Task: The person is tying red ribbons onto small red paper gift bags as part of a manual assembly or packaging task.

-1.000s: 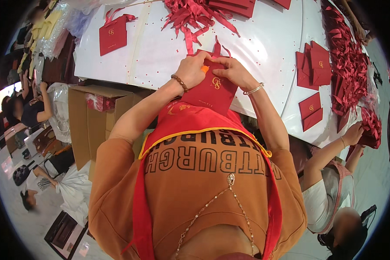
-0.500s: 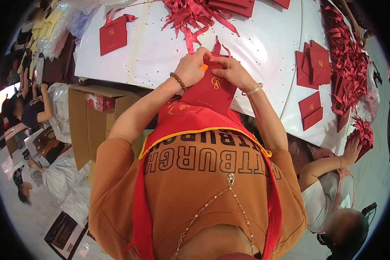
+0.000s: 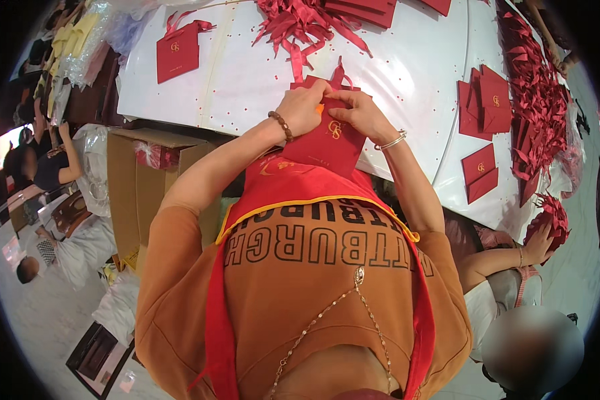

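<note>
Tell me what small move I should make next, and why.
Perhaps move your right hand to the nearest red ribbon, since it stands just beyond, and your left hand, at the upper part of the red bag, could steady that.

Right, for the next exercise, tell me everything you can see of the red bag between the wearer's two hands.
The red bag looks like stiff paper, flat-sided, with a gold emblem and a smaller line of gold print below it. Red ribbon shows beyond its top edge. The left hand and right hand grip its upper part, printed face toward the camera, at the white table's near edge. Its back is hidden.
</note>
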Demonstrator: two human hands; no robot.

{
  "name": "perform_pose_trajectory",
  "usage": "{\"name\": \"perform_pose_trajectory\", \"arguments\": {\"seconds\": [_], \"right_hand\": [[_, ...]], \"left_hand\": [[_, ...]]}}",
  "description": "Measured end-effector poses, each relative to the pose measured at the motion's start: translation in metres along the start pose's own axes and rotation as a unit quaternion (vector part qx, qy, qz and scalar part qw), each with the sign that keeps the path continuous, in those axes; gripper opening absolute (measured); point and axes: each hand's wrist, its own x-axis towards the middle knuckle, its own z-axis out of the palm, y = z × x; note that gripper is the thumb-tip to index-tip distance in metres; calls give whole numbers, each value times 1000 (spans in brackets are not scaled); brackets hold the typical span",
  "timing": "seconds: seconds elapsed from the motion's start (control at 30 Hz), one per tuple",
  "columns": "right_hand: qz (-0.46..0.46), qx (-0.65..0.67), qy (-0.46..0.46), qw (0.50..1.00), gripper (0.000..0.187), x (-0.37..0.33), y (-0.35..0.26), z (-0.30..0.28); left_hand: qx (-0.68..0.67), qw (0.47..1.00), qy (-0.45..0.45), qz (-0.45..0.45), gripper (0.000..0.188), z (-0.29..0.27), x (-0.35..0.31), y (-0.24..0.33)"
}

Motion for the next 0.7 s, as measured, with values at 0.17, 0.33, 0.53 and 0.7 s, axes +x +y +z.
{"name": "perform_pose_trajectory", "arguments": {"seconds": [0.17,0.33,0.53,0.7], "right_hand": [[6,-20,10,1000,38,0,5,-1],[5,27,-4,1000,38,-1,-3,-2],[48,46,23,998,34,3,3,-2],[21,40,22,999,32,3,2,-1]], "left_hand": [[-141,988,-25,-60,28,-13,3,0],[-3,997,38,64,34,4,-5,-3],[-197,980,-9,-19,32,-13,-8,-4],[-196,980,-19,-23,31,-11,-5,0]]}}
